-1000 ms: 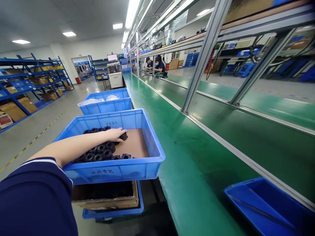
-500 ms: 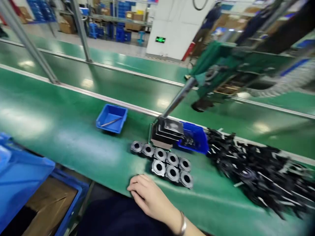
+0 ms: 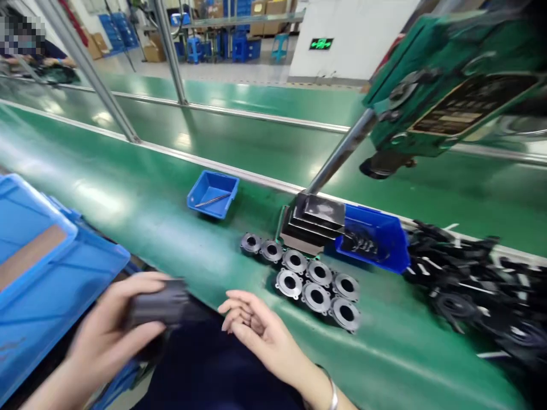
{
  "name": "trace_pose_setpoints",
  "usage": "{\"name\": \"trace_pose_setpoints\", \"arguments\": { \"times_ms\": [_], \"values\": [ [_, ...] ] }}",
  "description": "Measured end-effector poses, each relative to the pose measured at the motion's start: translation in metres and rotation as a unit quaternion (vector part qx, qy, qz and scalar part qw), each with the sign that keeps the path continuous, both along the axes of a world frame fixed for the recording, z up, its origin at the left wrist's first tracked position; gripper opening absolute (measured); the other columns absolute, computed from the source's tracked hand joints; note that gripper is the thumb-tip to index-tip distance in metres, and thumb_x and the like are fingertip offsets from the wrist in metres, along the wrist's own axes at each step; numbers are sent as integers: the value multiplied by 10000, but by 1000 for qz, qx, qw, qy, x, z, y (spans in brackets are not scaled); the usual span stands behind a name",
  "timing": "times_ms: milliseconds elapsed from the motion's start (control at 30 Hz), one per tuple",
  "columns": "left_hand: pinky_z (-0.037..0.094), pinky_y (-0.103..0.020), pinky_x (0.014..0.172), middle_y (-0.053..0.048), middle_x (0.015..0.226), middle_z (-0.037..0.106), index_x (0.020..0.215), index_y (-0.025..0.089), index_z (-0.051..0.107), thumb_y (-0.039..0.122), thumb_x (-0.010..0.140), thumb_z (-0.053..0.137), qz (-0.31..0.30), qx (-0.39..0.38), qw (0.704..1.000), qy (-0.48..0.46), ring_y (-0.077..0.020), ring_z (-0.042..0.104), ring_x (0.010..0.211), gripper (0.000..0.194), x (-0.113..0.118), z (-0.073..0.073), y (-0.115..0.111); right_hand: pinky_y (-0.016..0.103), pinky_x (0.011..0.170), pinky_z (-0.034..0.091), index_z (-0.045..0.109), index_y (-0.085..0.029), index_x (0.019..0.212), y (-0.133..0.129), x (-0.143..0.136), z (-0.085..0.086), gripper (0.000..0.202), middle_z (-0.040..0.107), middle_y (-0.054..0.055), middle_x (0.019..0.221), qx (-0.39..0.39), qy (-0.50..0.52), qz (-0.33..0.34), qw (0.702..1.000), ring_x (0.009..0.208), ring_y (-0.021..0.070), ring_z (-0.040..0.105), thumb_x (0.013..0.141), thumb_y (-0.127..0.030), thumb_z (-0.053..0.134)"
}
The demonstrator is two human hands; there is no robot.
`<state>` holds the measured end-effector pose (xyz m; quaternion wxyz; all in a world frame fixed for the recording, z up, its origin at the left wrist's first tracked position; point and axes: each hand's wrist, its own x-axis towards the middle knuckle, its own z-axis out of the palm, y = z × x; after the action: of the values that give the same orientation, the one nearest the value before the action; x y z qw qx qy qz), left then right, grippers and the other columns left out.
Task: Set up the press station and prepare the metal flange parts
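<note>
In the head view my left hand (image 3: 100, 336) is closed around a dark grey, blocky part (image 3: 160, 304), slightly blurred, with thumb and fingers on opposite sides of it. My right hand (image 3: 267, 336) holds nothing; its fingers are loosely curled and apart, over the bench's near edge. Closest to it are several round metal parts with dark centre holes, such as this ring-faced part (image 3: 289, 283), set in two rows on the green bench (image 3: 166, 228). Behind the rows stands a black stepped base (image 3: 316, 219).
A green press-like machine head (image 3: 448, 97) hangs at the upper right. Blue bins hold a thin rod (image 3: 212, 200) and small dark parts (image 3: 361, 242). Black parts with white strips (image 3: 461, 302) are heaped at right. Blue crates (image 3: 85, 273) stand at left. Another person (image 3: 29, 45) sits far left.
My left hand has come into view at the lower left with the dark grey part in it. My right hand's fingers have loosened. The camera view has shifted left.
</note>
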<state>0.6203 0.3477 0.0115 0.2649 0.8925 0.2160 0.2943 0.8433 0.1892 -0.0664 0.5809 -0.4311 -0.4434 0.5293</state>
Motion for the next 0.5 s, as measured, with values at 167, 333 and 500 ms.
{"name": "trace_pose_setpoints", "arguments": {
  "times_ms": [167,333,500],
  "values": [
    [590,-359,870,-122,1248,684,1320,263,544,225,955,610,-110,101,988,48,-229,682,1113,373,45,-33,-22,406,903,581,393,-278,1465,6,-5,6,568,561,115,1315,3,168,28,985,1058,224,657,1002,-515,622],
    [560,-421,924,-163,1263,687,1420,203,495,129,964,538,-166,284,944,40,-250,676,1121,464,58,-50,-12,305,925,552,496,-287,1360,10,0,2,539,588,61,1251,-9,97,-52,994,1124,191,601,917,-437,764],
    [620,-418,900,-202,1308,644,1613,224,177,154,922,651,-103,267,957,-35,-254,651,1201,841,60,-62,8,242,857,543,507,-281,1233,18,-2,-8,455,597,5,1074,15,52,-153,987,946,133,630,890,-343,801]
  ]
}}
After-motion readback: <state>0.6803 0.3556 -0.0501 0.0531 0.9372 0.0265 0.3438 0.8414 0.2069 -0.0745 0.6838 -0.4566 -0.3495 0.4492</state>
